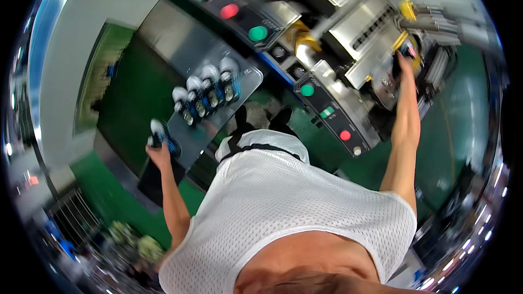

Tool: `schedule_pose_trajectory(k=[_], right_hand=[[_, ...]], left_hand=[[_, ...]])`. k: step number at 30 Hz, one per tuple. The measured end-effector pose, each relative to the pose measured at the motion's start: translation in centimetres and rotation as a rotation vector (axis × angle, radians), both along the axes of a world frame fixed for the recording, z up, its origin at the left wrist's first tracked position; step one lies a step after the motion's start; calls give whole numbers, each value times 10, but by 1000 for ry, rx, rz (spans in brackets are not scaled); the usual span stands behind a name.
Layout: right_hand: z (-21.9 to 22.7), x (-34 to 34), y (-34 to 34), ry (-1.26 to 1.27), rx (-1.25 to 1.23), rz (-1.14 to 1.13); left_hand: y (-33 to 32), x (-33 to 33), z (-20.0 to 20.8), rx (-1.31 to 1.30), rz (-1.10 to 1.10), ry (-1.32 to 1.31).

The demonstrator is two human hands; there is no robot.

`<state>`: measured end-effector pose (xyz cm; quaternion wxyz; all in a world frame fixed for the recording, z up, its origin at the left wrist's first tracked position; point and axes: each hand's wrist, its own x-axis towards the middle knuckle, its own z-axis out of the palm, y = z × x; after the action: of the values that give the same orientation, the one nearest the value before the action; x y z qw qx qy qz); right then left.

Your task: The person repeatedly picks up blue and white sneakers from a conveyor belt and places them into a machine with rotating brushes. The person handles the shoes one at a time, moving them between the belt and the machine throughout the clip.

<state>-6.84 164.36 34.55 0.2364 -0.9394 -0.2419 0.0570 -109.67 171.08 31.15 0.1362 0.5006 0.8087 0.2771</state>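
My left hand (158,155) is closed on a shoe (160,132), black with blue and a pale upper part, at the left end of a grey metal shelf (190,142). Several similar shoes (227,84) stand in a slanted row on that shelf. Stretched far to the right, my right hand (404,64) reaches into a machine (362,30). Its fingers are closed on a dark shoe (407,50) with light and pink patches, partly hidden by the hand and blurred, beside yellow machine parts.
A control panel (333,111) with green and red buttons lies along the machine's near side; another panel (242,19) is farther left. Thick hoses and cylinders (438,22) stick out at the right. A pale cabinet (81,38) stands at the left above a green floor (131,81).
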Motion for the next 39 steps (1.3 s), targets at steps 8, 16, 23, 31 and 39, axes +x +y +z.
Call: schedule_pose_trajectory(k=[8, 16, 23, 31, 39], right_hand=[[107, -403, 46, -296, 319, 552], [5, -490, 41, -323, -459, 806], [30, -741, 127, 532, 194, 1310], [-150, -861, 130, 474, 113, 957], [-4, -801, 132, 1256, 156, 491]], left_hand=[[16, 67, -105, 152, -27, -294], [11, 69, -94, 30, -101, -454], [9, 4, -109, -129, -51, -882], [40, -52, -51, -229, 88, -934], [79, -33, -26, -247, -247, -725]])
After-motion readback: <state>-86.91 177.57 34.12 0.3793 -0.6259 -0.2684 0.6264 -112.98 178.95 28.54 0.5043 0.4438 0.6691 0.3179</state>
